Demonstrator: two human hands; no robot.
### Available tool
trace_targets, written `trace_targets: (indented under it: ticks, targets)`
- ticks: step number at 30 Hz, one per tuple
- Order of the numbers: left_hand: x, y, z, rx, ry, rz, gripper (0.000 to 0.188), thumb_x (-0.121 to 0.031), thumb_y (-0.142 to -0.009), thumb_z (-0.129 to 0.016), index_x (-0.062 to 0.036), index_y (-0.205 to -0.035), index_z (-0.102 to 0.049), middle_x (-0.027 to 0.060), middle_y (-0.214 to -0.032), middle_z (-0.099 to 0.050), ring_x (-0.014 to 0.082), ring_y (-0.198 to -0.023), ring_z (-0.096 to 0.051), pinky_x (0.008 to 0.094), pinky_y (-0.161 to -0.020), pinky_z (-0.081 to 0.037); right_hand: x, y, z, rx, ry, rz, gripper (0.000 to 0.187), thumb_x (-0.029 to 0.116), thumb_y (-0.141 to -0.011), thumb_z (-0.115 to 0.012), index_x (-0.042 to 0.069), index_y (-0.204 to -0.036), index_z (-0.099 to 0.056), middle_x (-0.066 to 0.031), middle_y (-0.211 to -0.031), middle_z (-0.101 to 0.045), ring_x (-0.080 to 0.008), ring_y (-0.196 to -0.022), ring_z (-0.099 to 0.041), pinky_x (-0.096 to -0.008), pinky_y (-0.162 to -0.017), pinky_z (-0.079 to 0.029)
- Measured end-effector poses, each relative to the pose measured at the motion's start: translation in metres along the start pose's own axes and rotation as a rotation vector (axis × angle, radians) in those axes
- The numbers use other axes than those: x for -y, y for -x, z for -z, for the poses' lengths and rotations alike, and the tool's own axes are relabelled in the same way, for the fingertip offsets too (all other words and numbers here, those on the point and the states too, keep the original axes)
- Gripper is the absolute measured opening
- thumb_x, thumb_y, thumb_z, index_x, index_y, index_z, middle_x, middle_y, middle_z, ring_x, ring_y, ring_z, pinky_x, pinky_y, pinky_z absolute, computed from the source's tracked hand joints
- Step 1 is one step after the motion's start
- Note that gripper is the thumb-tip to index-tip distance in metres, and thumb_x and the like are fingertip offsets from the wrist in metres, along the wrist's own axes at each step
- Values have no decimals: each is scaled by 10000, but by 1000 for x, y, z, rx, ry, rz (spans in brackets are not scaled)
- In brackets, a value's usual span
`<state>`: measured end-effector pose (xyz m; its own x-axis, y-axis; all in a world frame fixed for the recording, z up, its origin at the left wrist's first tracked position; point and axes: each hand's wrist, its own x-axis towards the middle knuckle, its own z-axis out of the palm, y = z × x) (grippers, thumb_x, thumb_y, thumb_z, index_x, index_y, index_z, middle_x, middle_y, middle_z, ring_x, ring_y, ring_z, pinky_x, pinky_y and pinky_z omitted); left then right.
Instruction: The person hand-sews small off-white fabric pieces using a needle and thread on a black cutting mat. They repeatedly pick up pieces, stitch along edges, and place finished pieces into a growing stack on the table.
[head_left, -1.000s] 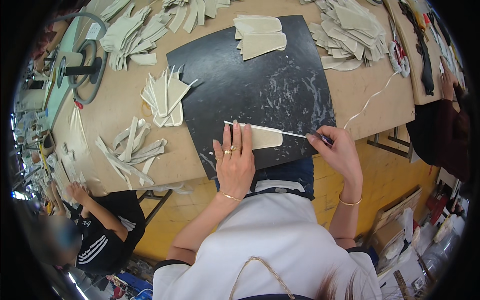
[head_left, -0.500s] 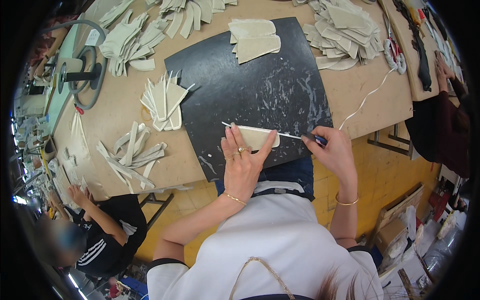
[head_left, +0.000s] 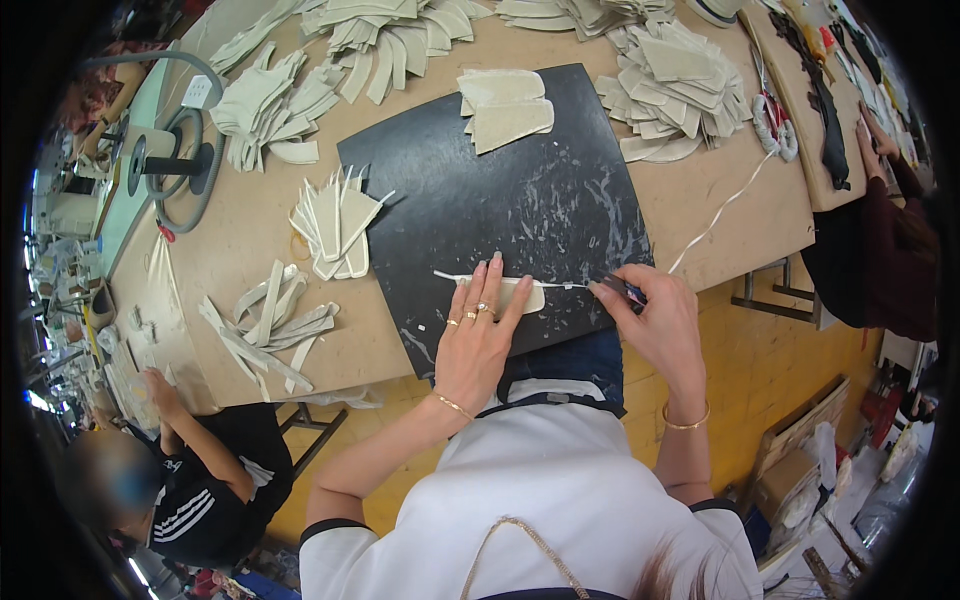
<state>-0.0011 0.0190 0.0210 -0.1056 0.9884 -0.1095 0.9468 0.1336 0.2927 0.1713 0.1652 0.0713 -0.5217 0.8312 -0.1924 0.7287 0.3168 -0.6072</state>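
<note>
My left hand (head_left: 476, 335) lies with fingers stretched over a pale, flat cut piece (head_left: 528, 298), pressing it on the black board (head_left: 460, 210). A thin white strip (head_left: 455, 276) runs along the piece's far edge and sticks out on both sides. Closed round a small dark-handled tool (head_left: 628, 290), my right hand (head_left: 658, 325) is at the strip's right end. The tool's tip is too small to make out, and whether my fingers also pinch the strip I cannot tell.
Two pale pieces (head_left: 507, 105) lie at the board's far edge. Left are a fan of strip-edged pieces (head_left: 335, 225) and loose offcuts (head_left: 270, 325). Stacks of pale pieces (head_left: 675, 85) stand farther back. A white cord (head_left: 715, 220) trails at right. A co-worker (head_left: 200, 470) sits at left.
My left hand has shifted over the pale piece and covers more of its middle, its fingers closer together. My right hand stays at the strip's right end, slightly turned. The view has shifted a little.
</note>
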Motion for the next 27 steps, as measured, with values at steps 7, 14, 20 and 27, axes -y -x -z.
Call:
trace_targets:
  ticks: [7, 14, 20, 27]
  targets:
    - [2, 4, -6, -130, -38, -49, 686, 7, -783, -634, -127, -1441, -493, 197, -1465, -446, 342, -1282, -500, 447, -1045, -420, 4, -7, -12, -60, -21, 279, 149, 92, -753, -801, 70, -883, -730, -43, -700, -595, -182, -551, -556, -304, -519, -418]
    - [12, 3, 1, -177, 50, -67, 682, -17, -734, -684, -125, -1391, -536, 157, -1374, -502, 320, -1171, -538, 432, -963, -445, 2, -9, -14, -95, 64, 384, 216, 53, -692, -784, 107, -897, -742, -22, -680, -567, -175, -560, -542, -303, -540, -417]
    - [14, -13, -7, -247, 107, -43, 645, 0, -707, -703, -100, -1330, -570, 139, -1307, -520, 314, -1138, -542, 432, -959, -452, 7, -12, -28, -145, 138, 475, 237, 90, -726, -775, 134, -957, -755, -2, -628, -523, -170, -526, -496, -309, -516, -348]
    - [14, -12, -6, -262, -2, -84, 502, -62, -793, -640, -36, -1290, -583, 125, -1266, -537, 274, -1121, -556, 389, -932, -479, -2, 3, -39, -61, 187, 523, 310, 81, -801, -746, 132, -1108, -741, 6, -578, -490, -155, -507, -474, -308, -518, -325]
